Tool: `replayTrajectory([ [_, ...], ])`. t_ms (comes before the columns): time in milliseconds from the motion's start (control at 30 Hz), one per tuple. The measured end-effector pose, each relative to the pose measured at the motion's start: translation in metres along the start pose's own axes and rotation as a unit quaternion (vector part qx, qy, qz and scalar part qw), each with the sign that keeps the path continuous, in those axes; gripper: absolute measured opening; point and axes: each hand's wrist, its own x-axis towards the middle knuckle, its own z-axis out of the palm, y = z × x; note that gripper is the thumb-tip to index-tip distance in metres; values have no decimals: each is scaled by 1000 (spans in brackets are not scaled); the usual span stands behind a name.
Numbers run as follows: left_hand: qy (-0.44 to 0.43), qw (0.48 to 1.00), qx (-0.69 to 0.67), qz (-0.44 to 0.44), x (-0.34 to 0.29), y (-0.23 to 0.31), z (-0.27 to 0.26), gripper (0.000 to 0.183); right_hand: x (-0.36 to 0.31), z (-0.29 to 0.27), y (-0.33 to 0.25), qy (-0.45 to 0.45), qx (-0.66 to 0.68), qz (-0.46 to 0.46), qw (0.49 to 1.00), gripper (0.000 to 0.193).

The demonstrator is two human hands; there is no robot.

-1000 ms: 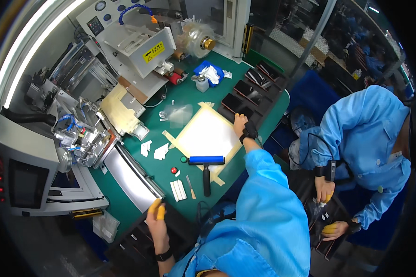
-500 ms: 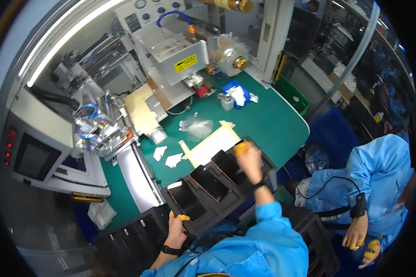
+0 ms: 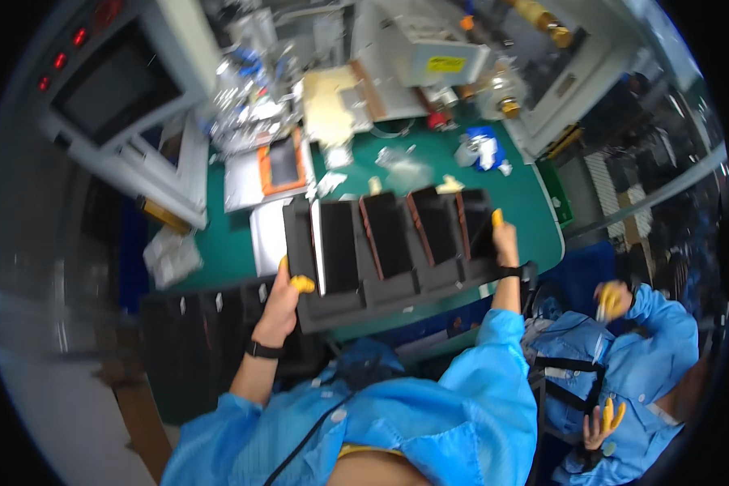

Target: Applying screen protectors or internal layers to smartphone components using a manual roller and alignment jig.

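A long black tray (image 3: 390, 296) is held level between my two hands over the front of the bench. Side by side in its slots lie several dark phone-like devices (image 3: 387, 239), with reddish-brown edges on some; the leftmost has a bright white edge. My left hand (image 3: 280, 301), with yellow finger cots, grips the tray's left end. At the opposite end, my right hand (image 3: 505, 241) has its fingers closed on the edge, partly hidden by the tray. An orange frame (image 3: 282, 166) around a dark panel rests on the machine beyond the tray's left end.
Another dark tray (image 3: 211, 324) with slots lies at lower left. Beyond stand a machine, a monitor (image 3: 115, 81) and a green bench top (image 3: 530, 215) with paper scraps, clear film and a blue packet (image 3: 484, 150). At right, a co-worker in blue (image 3: 636, 364) sits close by.
My right hand has gone from above the tray's right-hand slot to its right end. The tray has levelled out. My view has swung left, bringing the orange frame into sight.
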Motion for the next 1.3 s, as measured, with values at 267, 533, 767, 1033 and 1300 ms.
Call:
replayTrajectory([
  [267, 217, 974, 44, 54, -91, 72, -124, 47, -139, 15, -144, -119, 54, -148, 980, 30],
  [533, 344, 898, 276, 2, -160, 121, -353, 47, -314, 141, -196, -239, -42, -282, 928, 35],
  [767, 339, 868, 355, -81, -154, 104, -383, 47, -370, 136, -191, -316, -86, -185, 926, 35],
  [1033, 382, 864, 311, -99, -144, 95, -391, 43, -395, 130, -217, -51, -209, -371, 903, 32],
  [1300, 360, 805, 367, 294, -116, 126, -264, 37, -418, 147, -207, -118, -258, -416, 864, 46],
])
